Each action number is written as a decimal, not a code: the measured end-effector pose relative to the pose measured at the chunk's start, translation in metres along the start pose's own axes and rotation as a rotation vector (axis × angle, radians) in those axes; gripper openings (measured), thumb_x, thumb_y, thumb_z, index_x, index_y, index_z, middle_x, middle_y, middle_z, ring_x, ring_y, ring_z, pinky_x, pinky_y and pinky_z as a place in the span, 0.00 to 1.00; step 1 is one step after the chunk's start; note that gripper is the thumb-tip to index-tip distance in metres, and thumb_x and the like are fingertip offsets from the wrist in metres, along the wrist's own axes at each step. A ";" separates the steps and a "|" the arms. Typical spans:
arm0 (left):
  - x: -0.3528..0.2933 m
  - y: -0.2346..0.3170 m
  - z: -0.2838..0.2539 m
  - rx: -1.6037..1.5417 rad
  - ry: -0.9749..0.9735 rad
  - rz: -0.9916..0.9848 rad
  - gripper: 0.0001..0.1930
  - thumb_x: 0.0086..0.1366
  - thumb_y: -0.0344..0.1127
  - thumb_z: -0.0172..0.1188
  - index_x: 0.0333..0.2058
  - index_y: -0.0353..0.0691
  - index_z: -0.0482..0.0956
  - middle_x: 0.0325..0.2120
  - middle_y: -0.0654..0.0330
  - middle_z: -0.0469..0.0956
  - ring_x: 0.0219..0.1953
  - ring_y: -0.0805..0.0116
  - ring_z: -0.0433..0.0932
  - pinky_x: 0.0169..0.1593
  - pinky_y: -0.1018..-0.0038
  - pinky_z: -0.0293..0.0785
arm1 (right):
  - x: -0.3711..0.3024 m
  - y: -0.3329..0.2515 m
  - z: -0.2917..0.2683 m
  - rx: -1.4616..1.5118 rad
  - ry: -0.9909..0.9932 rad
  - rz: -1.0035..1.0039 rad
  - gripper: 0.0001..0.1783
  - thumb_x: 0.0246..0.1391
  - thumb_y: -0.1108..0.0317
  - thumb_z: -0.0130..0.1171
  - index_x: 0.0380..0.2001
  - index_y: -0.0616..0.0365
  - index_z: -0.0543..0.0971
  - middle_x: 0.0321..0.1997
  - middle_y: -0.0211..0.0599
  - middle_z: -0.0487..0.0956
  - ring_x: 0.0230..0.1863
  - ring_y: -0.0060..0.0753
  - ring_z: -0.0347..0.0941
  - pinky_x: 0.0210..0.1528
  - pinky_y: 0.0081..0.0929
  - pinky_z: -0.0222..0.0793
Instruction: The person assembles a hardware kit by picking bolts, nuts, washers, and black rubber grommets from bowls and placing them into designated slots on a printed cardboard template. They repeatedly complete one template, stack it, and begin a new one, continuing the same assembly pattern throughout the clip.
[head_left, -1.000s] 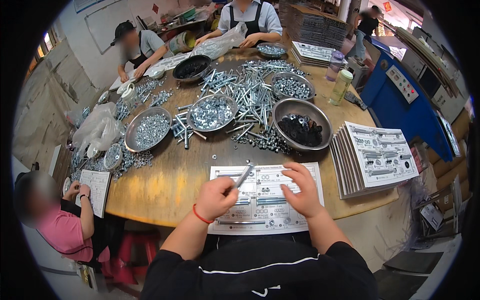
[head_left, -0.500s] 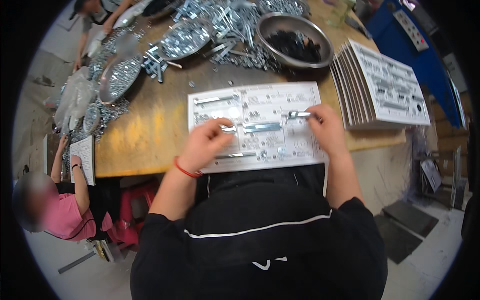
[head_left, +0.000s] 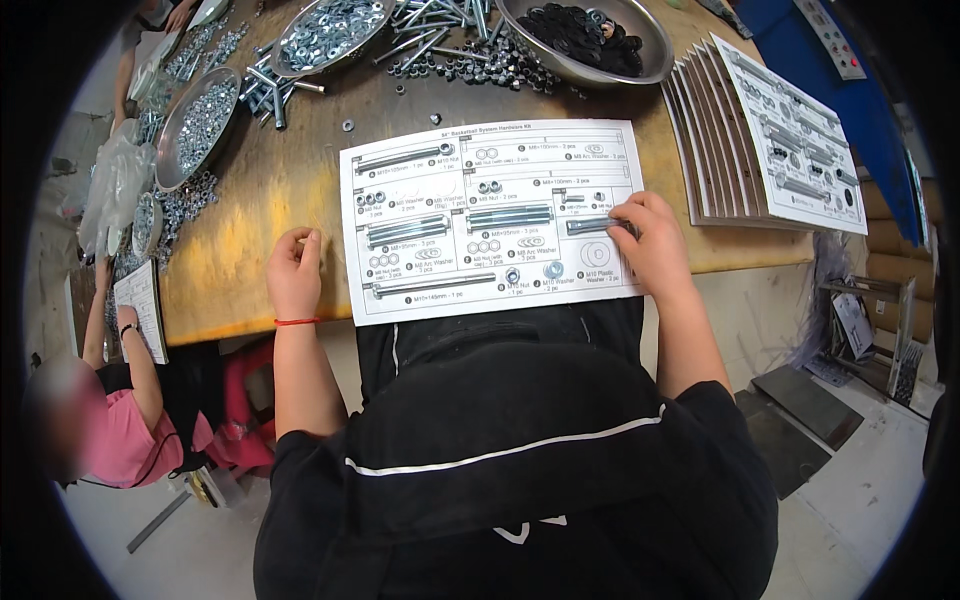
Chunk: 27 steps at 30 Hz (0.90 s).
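A white printed board (head_left: 410, 312) with outlines of hardware lies at the table's front edge. Several long silver bolts (head_left: 508, 217) lie in its middle sections, with nuts and washers in others. My right hand (head_left: 652, 243) is at the board's right edge, its thumb and fingers closed on the end of a short bolt (head_left: 588, 226) lying over a right-hand section. Just off the board's left side, my left hand (head_left: 298, 265) hovers with curled fingers and the thumb against them. Whether anything small sits inside its grip is hidden.
Behind the board are a steel bowl of black washers (head_left: 655, 65), a dish of silver washers (head_left: 330, 45) and loose nuts (head_left: 490, 70). A stack of printed boards (head_left: 785, 145) stands right. At left, a co-worker in pink (head_left: 150, 430) handles another board (head_left: 142, 310).
My left hand has moved from the board's middle to beyond its left edge. The bolt in my right hand is now down at the board's right section. The view has shifted.
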<state>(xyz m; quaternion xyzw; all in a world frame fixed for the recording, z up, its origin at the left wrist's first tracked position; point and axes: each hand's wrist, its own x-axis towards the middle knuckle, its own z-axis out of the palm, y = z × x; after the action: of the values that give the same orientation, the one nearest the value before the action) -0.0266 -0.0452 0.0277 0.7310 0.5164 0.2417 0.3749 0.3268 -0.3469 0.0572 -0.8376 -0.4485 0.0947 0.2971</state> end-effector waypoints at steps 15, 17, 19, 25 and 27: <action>0.005 -0.019 0.016 0.140 0.191 0.068 0.08 0.61 0.39 0.63 0.31 0.41 0.81 0.18 0.62 0.76 0.20 0.72 0.73 0.27 0.74 0.69 | 0.222 -0.029 -0.039 -0.347 -0.061 0.086 0.16 0.47 0.67 0.66 0.42 0.53 0.82 0.47 0.39 0.80 0.51 0.46 0.75 0.53 0.36 0.70; 0.007 -0.020 0.018 0.135 0.181 0.070 0.08 0.61 0.39 0.63 0.31 0.41 0.81 0.18 0.62 0.76 0.20 0.72 0.73 0.27 0.74 0.69 | 0.264 0.001 -0.021 -0.459 -0.269 0.089 0.18 0.47 0.65 0.68 0.44 0.50 0.82 0.49 0.39 0.80 0.52 0.45 0.75 0.53 0.37 0.71; 0.005 -0.016 0.017 0.136 0.198 0.057 0.08 0.61 0.38 0.63 0.30 0.40 0.82 0.18 0.62 0.76 0.21 0.72 0.74 0.28 0.74 0.70 | 0.278 0.001 -0.003 -0.548 -0.397 0.093 0.19 0.47 0.63 0.69 0.45 0.48 0.82 0.48 0.39 0.81 0.51 0.45 0.76 0.53 0.38 0.71; 0.003 -0.020 0.016 0.144 0.200 0.051 0.08 0.61 0.39 0.61 0.29 0.41 0.81 0.18 0.61 0.76 0.20 0.69 0.73 0.27 0.73 0.69 | 0.295 0.018 0.009 -0.602 -0.357 -0.003 0.12 0.48 0.67 0.63 0.39 0.48 0.83 0.43 0.42 0.82 0.48 0.45 0.77 0.50 0.40 0.72; 0.004 -0.014 0.015 0.158 0.183 0.046 0.08 0.62 0.40 0.61 0.29 0.42 0.81 0.18 0.61 0.76 0.20 0.68 0.73 0.26 0.72 0.68 | 0.298 0.027 0.008 -0.643 -0.248 -0.061 0.11 0.49 0.67 0.59 0.37 0.48 0.85 0.42 0.43 0.82 0.46 0.46 0.78 0.49 0.40 0.73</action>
<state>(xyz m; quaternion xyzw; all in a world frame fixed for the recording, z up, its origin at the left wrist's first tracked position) -0.0221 -0.0437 0.0068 0.7447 0.5490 0.2746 0.2617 0.5149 -0.1149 0.0675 -0.8568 -0.5127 0.0406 -0.0362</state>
